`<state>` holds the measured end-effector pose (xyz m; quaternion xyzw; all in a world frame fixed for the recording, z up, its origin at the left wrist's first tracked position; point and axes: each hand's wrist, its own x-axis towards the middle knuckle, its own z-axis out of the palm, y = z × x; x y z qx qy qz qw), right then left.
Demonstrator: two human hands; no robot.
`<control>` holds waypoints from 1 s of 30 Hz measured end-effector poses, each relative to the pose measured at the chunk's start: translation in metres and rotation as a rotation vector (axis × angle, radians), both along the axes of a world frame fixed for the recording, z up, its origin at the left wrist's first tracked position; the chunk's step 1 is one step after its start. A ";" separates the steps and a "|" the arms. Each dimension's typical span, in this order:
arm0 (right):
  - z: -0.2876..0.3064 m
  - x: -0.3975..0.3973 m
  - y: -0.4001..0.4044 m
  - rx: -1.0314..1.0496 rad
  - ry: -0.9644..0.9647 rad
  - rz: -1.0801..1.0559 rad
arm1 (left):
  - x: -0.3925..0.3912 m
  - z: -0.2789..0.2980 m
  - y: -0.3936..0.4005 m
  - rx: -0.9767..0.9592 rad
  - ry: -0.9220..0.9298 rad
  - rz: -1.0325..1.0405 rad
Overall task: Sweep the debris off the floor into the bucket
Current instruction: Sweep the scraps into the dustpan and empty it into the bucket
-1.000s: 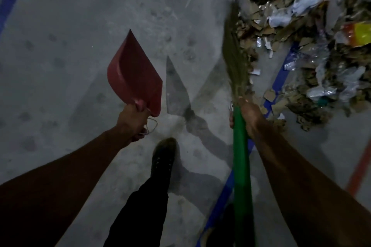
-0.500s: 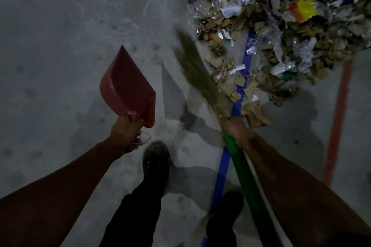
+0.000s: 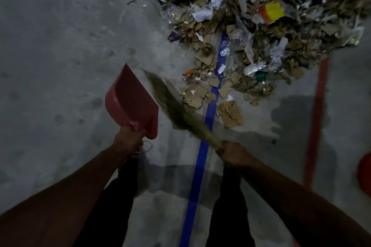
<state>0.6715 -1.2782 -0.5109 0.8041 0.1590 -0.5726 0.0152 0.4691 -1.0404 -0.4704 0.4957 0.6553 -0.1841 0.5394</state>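
The debris pile [image 3: 251,32] of cardboard scraps and plastic lies on the concrete floor [image 3: 60,46], across a blue floor line [image 3: 202,146]. The right hand [image 3: 234,155] grips a grass broom [image 3: 176,110], bristles blurred beside the pile's near edge. The left hand [image 3: 128,140] holds a red dustpan [image 3: 132,104] by its handle, raised. Step in hand: gathering. Next, probably: lower the dustpan to the floor and sweep scraps in. A red object [image 3: 364,174] at the right edge may be the bucket.

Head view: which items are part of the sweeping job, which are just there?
In the job:
- red plastic dustpan, gripped by the left hand
- straw-bristled broom, gripped by the right hand
- heap of cardboard scraps and plastic wrappers
- red rounded object at right edge, possibly the bucket

Just there:
- blue floor line
- red floor line
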 end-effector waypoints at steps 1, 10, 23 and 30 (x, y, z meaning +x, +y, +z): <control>-0.007 0.020 -0.003 0.009 -0.029 -0.058 | 0.006 0.001 -0.010 -0.004 0.002 0.023; 0.002 0.180 -0.043 0.131 -0.123 -0.074 | 0.080 0.014 -0.148 -0.010 0.041 0.189; 0.045 0.168 -0.148 0.422 -0.120 -0.104 | 0.139 0.024 -0.240 -0.033 -0.088 0.266; 0.053 0.153 -0.219 0.378 -0.130 -0.009 | 0.112 0.036 -0.297 -0.053 -0.202 0.305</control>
